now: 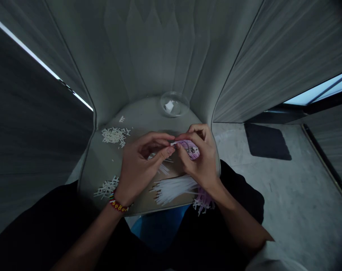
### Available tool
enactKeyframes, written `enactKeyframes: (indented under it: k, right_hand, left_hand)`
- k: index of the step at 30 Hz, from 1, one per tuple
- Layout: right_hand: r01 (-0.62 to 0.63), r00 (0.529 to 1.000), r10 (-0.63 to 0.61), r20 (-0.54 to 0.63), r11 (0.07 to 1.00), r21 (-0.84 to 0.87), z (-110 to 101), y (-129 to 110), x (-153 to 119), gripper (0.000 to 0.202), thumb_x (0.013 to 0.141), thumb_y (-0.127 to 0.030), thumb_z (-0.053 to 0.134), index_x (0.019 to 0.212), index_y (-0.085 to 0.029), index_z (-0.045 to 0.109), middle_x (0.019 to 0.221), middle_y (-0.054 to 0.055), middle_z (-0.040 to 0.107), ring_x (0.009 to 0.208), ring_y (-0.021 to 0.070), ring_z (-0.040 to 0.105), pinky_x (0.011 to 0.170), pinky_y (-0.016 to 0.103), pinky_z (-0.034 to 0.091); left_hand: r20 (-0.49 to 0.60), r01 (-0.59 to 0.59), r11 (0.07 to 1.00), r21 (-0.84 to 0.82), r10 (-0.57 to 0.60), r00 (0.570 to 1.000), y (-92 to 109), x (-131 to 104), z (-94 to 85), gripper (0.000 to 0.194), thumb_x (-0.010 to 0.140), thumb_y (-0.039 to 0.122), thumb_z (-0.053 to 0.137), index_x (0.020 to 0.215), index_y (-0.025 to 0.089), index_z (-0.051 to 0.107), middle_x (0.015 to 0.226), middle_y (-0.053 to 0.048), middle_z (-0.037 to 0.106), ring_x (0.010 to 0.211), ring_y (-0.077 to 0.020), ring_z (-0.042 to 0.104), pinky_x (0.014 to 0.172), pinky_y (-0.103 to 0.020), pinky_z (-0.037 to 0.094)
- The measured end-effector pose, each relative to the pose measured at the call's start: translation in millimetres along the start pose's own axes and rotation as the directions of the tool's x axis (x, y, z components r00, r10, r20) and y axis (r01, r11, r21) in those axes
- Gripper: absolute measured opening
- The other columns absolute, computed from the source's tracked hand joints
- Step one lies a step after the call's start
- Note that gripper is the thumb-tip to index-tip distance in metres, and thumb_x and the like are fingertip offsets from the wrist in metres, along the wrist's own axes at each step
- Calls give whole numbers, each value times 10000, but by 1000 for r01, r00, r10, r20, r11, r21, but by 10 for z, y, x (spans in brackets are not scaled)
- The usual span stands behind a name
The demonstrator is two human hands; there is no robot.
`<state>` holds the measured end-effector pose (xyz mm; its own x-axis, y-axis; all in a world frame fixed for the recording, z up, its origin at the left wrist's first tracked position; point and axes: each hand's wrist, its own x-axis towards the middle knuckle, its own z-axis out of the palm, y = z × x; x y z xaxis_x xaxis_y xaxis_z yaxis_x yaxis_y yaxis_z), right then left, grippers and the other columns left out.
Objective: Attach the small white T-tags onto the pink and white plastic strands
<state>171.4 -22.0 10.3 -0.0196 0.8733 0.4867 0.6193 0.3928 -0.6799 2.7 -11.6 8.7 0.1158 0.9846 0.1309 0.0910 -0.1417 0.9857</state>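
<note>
My left hand (144, 160) and my right hand (200, 154) meet fingertip to fingertip over the chair seat (142, 118). Between thumb and fingers, each is closed on a small whitish piece (173, 143), too small to name. A thin, pale strip curves beside my right thumb. Pink-purple strips with white ends (192, 148) show behind the right fingers; whether that hand grips them I cannot tell. Below it lies a bundle of thin white sticks (173, 188). More white sticks (163, 167) are partly covered by my left hand.
Two piles of small white pieces, one farther back (114, 135) and one nearer (107, 187), lie at the seat's left. A clear round bowl (175, 109) holding a white scrap stands near the backrest. More pink strips (203, 201) hang at the front right edge. A dark mat (266, 141) lies on the floor.
</note>
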Motion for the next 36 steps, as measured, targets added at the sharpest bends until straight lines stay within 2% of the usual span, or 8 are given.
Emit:
enactKeyframes:
  k: [5, 9, 13, 18, 24, 27, 30, 36]
  right_hand:
    - [-1, 1000, -1, 24, 997, 82, -3, -35, -19, 107, 955, -180, 593, 1037, -223, 647, 892, 16, 580, 831, 166, 568, 754, 335, 477]
    - [-60, 998, 53, 44, 983, 173, -2, -49, -42, 46, 936, -190, 602, 965, -216, 579, 826, -10, 579, 733, 140, 552, 692, 306, 456]
    - [-133, 983, 104, 154, 972, 191, 9, -37, -44, 59, 929, -225, 621, 986, -209, 613, 813, -8, 610, 716, 139, 561, 685, 306, 449]
    - [-250, 945, 194, 265, 948, 197, 34, 21, -39, 79, 953, -270, 611, 925, -202, 643, 733, -19, 600, 648, 125, 529, 613, 278, 409]
    - [-309, 922, 241, 302, 930, 200, 23, 99, -37, 126, 969, -305, 599, 919, -201, 649, 732, -8, 629, 638, 129, 537, 597, 269, 400]
    - [-272, 928, 214, 305, 949, 160, 2, 120, -23, 129, 969, -299, 599, 921, -195, 659, 742, -7, 642, 639, 125, 544, 595, 265, 393]
    - [-213, 940, 166, 298, 968, 133, -10, 128, -14, 119, 967, -275, 600, 914, -189, 663, 796, 5, 673, 672, 125, 563, 637, 268, 411]
    - [-193, 935, 138, 328, 971, 141, -8, 115, -14, 143, 996, -288, 560, 972, -183, 655, 829, 14, 683, 699, 132, 581, 661, 266, 420]
  left_hand:
    - [8, 13, 999, -31, -13, 1000, -7, -6, 8, 200, 827, 251, 810, 1021, 256, 761, 845, 18, 757, 792, -135, 735, 782, -240, 619]
    - [-31, -13, 1000, -9, 13, 999, -24, -12, 28, 226, 819, 216, 813, 1028, 273, 753, 861, 32, 759, 810, -128, 734, 803, -239, 613]
    - [-47, -81, 989, 125, 87, 995, -59, -40, 58, 238, 856, 153, 756, 1051, 289, 741, 928, 34, 760, 829, -126, 726, 844, -272, 604]
    - [-54, -205, 919, 337, 236, 970, -90, -73, 84, 275, 868, 129, 739, 1096, 284, 728, 934, 30, 771, 842, -145, 730, 882, -321, 592]
    - [65, -283, 856, 433, 284, 957, -97, -8, -7, 300, 869, 163, 753, 1143, 280, 716, 998, -4, 731, 883, -172, 685, 858, -343, 570]
    - [164, -360, 757, 546, 325, 931, -108, 55, -93, 245, 932, 180, 675, 1148, 281, 735, 1087, -44, 685, 1013, -220, 632, 929, -409, 527]
    - [195, -395, 664, 634, 357, 914, -129, 90, -146, 207, 966, 209, 624, 1111, 278, 755, 1175, -70, 646, 1080, -259, 578, 944, -452, 500]
    - [230, -446, 662, 602, 391, 891, -201, 82, -131, 133, 983, 224, 601, 1009, 238, 730, 1064, -38, 694, 986, -224, 629, 921, -429, 489]
